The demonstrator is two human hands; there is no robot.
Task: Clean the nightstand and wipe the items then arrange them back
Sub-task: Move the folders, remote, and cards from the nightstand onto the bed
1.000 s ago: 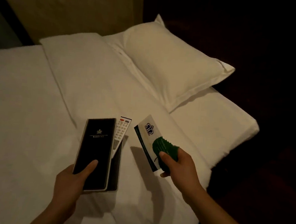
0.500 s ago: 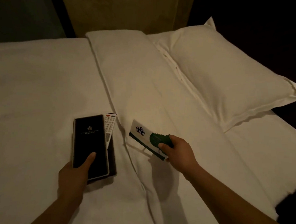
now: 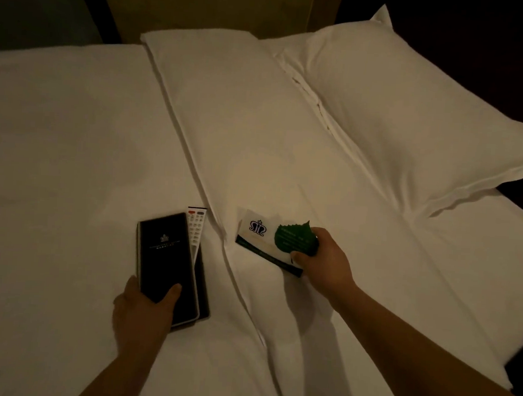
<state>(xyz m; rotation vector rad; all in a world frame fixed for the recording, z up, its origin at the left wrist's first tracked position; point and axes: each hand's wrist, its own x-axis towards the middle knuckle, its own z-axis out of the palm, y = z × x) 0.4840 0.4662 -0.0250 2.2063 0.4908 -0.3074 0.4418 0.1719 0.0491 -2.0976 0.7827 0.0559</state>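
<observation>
My left hand (image 3: 143, 313) grips the near end of a stack: a black folder (image 3: 165, 253) with a small crest on top, a white remote control (image 3: 196, 229) sticking out beside it, and a dark folder (image 3: 203, 289) beneath. The stack rests low on the white bed (image 3: 57, 154). My right hand (image 3: 323, 259) holds a white card with a dark logo and dark edge (image 3: 256, 232) together with a green leaf-shaped card (image 3: 294, 238), both down at the folded duvet. The nightstand is not in view.
A white pillow (image 3: 412, 115) lies at the upper right. A folded duvet strip (image 3: 228, 119) runs down the middle of the bed. The bed's right edge (image 3: 507, 359) drops into darkness. A tan headboard panel (image 3: 204, 4) stands behind.
Both hands have lowered their items toward the bed. The white and green cards have swung from upright to nearly flat. The view has shifted left across the bed.
</observation>
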